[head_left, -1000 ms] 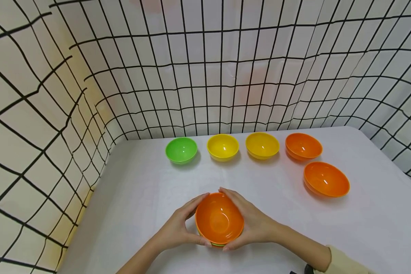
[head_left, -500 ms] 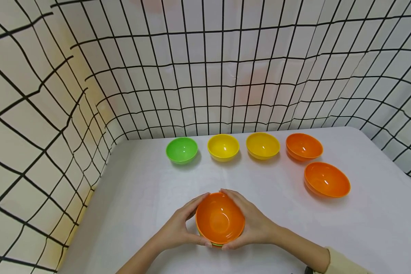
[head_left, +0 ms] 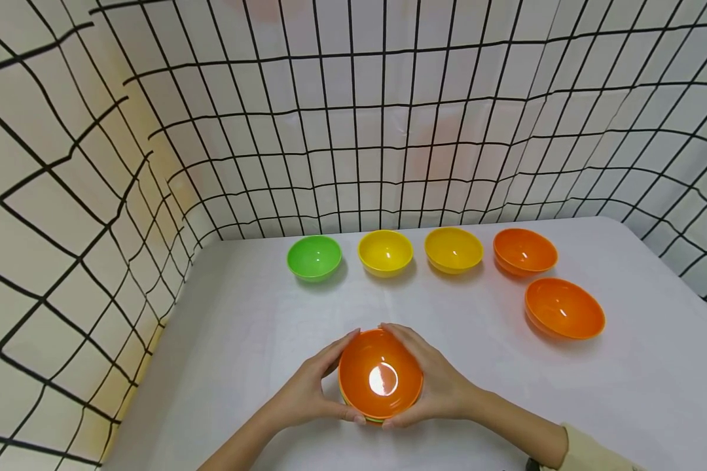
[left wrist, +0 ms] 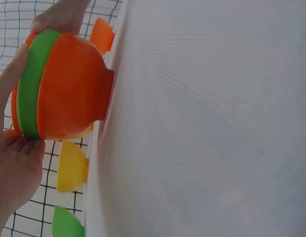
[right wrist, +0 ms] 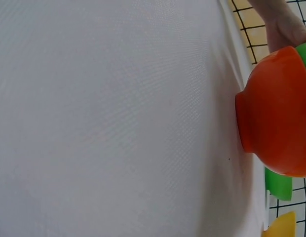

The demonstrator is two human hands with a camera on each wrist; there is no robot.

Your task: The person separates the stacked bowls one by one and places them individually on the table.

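In the head view, a stack of nested bowls (head_left: 380,366) is at the near middle of the white table. An orange bowl is on top. Below its rim the left wrist view shows a green bowl (left wrist: 32,89) set into a bottom orange bowl (left wrist: 69,91), whose foot is at the tabletop. My left hand (head_left: 312,386) grips the stack from the left, thumb at the near rim. From the right, my right hand (head_left: 438,386) holds it with fingers along the far side and thumb in front, the two thumbs close together.
Along the back edge stand a green bowl (head_left: 314,258), a yellow bowl (head_left: 385,253), a second yellow bowl (head_left: 453,250) and an orange bowl (head_left: 525,252). Another orange bowl (head_left: 564,309) is nearer, at right. A black grid net (head_left: 353,131) over white sheeting walls the back and sides.
Both hands keep their hold on the stack, which has hardly moved. The bright reflection inside the top orange bowl has grown larger. The head view has shifted slightly.
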